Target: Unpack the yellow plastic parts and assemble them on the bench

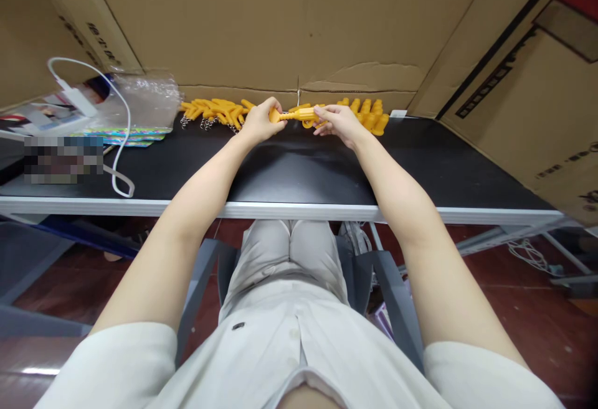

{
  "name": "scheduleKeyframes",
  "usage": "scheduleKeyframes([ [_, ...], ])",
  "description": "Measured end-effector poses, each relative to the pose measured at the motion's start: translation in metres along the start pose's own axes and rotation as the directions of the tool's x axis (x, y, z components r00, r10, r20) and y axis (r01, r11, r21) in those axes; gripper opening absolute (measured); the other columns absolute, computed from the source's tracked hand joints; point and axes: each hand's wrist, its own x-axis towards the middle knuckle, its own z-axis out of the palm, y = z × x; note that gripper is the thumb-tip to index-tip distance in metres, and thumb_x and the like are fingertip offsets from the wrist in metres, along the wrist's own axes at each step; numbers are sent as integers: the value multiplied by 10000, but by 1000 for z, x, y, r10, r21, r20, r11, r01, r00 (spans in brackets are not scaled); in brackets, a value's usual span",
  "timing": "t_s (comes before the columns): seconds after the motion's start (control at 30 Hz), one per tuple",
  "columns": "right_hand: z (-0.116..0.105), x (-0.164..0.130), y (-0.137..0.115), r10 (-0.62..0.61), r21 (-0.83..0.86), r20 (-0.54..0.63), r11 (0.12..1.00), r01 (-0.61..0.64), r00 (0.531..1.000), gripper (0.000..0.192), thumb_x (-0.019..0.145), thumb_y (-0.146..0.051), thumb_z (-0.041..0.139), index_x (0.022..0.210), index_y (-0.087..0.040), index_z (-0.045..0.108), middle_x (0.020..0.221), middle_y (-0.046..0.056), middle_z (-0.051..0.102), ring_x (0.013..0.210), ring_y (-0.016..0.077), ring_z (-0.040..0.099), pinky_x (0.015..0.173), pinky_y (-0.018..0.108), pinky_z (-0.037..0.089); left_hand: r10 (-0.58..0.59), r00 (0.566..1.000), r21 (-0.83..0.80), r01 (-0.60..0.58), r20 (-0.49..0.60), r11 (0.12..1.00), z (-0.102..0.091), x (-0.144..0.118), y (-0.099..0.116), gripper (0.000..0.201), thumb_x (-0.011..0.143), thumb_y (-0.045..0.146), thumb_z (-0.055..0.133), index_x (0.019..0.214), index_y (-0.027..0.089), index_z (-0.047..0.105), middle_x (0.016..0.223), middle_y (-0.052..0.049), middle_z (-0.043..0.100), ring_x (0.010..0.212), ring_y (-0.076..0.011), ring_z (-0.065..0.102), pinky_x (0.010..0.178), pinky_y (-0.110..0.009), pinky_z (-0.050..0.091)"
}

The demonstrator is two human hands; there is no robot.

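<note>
Thumb and fingertips of my left hand (258,122) are pinched round one end of a yellow piece (303,114); my right hand (344,124) grips its other end, lower fingers loosely curled. Its long axis runs sideways between my hands, neither clearly nearer, over the far side of the black tabletop (299,175), between coil-tipped yellow parts (217,109) leftward and plain yellow ones (374,116) rightward. Whether it's one part or two joined, I can't tell.

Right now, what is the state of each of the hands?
Left hand: closed, holding one end of a yellow item.
Right hand: closed, holding its other end.
</note>
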Motion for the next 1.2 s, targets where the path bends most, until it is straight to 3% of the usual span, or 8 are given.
scheduleKeyframes([
  [0.33,4,-4,-6,62,0,-28,998,-62,998,472,985,-609,853,851,-202,655,785,19,741,624,118,742,611,200,598,-19,1000,18,19,24,1000,-1,-1,3,253,813,182,804,1016,216,657,885,-40,691,1006,-316,756,1023,-468,581],
  [0.47,11,-12,-13,77,38,-49,996,-75,996,439,970,-571,885,878,-209,655,841,27,761,679,141,777,730,259,673,-37,998,67,34,41,997,-6,-5,10,273,844,221,798,1096,219,695,931,-52,729,1006,-313,762,1021,-469,594],
  [0.6,20,-13,-23,65,101,-70,993,-58,995,346,995,-447,882,937,-208,639,989,56,804,857,154,832,901,289,696,-18,997,67,13,79,998,-11,-9,14,518,862,255,802,1365,236,681,1147,-86,773,1123,-331,762,1076,-483,594],
  [0.73,25,2,-29,4,109,-159,994,14,987,318,974,-354,889,1126,-231,638,1162,56,814,1095,194,835,1054,375,680,-43,996,62,39,73,997,-16,-11,14,852,882,208,772,1683,234,484,1425,-168,704,1295,-369,724,1147,-498,569],
  [0.87,30,21,-28,-157,-170,-215,978,121,964,536,940,-394,905,1385,-262,637,1431,106,765,1362,254,741,1188,440,608,-101,993,109,93,69,990,-17,-9,4,839,921,196,710,1719,221,452,1488,-199,672,1376,-385,683,1207,-518,537],
  [1.0,38,38,-20,-347,-559,-106,796,233,932,563,978,-316,800,1513,-207,660,1630,141,658,1558,287,595,1310,463,502,-110,991,151,98,74,984,-15,-6,-10,725,924,186,684,1636,196,547,1472,-194,695,1384,-365,682,1246,-508,511],
  [1.1,47,47,-10,-374,-711,25,645,279,927,568,995,-162,650,1562,-204,649,1643,108,659,1564,263,593,1353,471,447,-86,994,160,75,62,984,-13,-5,-15,676,923,191,672,1593,189,583,1450,-190,718,1376,-357,687,1260,-510,501],
  [1.2,55,47,0,-327,-782,125,549,295,937,605,972,-48,564,1562,-150,653,1658,123,646,1565,260,596,1349,429,441,-77,995,177,66,57,982,-11,-4,-16,635,929,187,660,1562,188,612,1431,-184,734,1373,-353,688,1261,-499,501],
])
